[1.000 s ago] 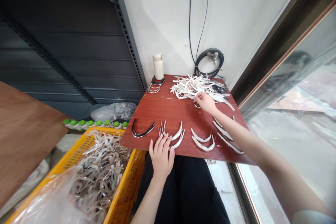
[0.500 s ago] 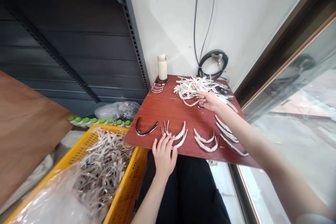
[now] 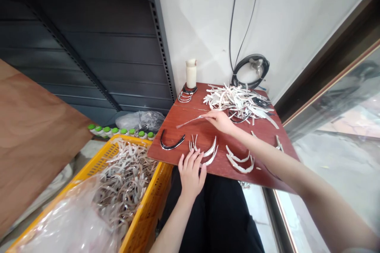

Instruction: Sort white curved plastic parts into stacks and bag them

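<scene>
My right hand (image 3: 218,120) is pinched on one end of a thin, pale, shiny strip (image 3: 190,121), which points left above the table. My left hand (image 3: 192,172) lies at the table's front edge, fingers spread, fingertips against or just beside a group of curved white strips (image 3: 211,151). To its left is a curved black strip piece (image 3: 172,147). Another pair of curved white strips (image 3: 240,163) lies to its right. Behind my right hand is a tangled pile of white strips (image 3: 234,101) with some dark ones. My right forearm hides part of the strips at the right.
The red-brown table (image 3: 204,130) meets a white wall. A cream bottle-like object (image 3: 191,74) stands at its back left, coiled black cable (image 3: 252,72) at the back. On the left, a yellow crate (image 3: 139,209) holds many strips and clear plastic. Several green-capped bottles (image 3: 123,131) line up behind it.
My right hand has moved from the pile toward the left and front, drawing out the pale strip. My left hand stays by the same strips. The view has shifted slightly.
</scene>
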`<state>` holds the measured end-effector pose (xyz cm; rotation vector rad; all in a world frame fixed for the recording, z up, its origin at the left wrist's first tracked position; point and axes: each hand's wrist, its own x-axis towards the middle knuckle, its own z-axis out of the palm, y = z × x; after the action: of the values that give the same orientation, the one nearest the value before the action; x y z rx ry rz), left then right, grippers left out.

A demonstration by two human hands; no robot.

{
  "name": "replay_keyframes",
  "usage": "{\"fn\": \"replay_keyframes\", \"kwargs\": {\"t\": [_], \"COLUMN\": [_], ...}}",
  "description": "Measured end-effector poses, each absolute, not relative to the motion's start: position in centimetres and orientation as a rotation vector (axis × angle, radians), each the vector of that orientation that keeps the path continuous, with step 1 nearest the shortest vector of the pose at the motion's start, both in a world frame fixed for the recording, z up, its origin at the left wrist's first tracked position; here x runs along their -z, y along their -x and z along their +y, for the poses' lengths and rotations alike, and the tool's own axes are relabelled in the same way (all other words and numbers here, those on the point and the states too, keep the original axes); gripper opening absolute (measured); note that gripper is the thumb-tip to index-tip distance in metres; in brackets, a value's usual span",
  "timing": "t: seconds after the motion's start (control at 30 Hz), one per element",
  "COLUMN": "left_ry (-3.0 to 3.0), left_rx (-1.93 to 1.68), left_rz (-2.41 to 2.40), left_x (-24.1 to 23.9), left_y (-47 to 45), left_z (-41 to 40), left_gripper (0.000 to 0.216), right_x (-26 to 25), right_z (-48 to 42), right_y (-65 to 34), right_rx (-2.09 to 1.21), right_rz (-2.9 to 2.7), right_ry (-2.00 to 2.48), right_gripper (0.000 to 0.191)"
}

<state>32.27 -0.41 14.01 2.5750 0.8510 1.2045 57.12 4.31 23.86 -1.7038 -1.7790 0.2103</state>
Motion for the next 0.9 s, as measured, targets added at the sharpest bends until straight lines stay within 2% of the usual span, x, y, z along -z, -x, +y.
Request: {"fn": "replay_keyframes", "kwargs": {"t": [0.17,0.4,0.6,0.77,0.9], "left_ry": [-2.558,-2.541,-2.539,-2.531,-2.528], "left_rx": [-1.207,-1.208,-1.219,-1.219,-1.230], "left_rz": [0.846,0.856,0.856,0.847,0.843], "left_x": [-14.3,-14.3,-14.3,-14.2,-14.3], "left_y": [-32.2,-32.2,-32.3,-32.3,-32.3], "left_z": [-0.5,-0.5,-0.5,-0.5,-0.5], "left_gripper": [0.037,0.036,0.036,0.036,0.036], "right_x": [-21.8,-21.2,-22.4,-23.6,-23.3], "right_z": [5.7,6.2,5.3,4.0,2.6], "right_y": [-55.3,-55.8,-56.9,-58.7,-59.6], "right_rx": [0.052,0.202,0.264,0.346,0.258], "right_rz": [-1.839,-2.086,-1.889,-1.544,-1.609], "right_ry": [2.084,2.159,2.106,2.411,2.515], "right_gripper": [0.037,0.044,0.034,0.026,0.021]}}
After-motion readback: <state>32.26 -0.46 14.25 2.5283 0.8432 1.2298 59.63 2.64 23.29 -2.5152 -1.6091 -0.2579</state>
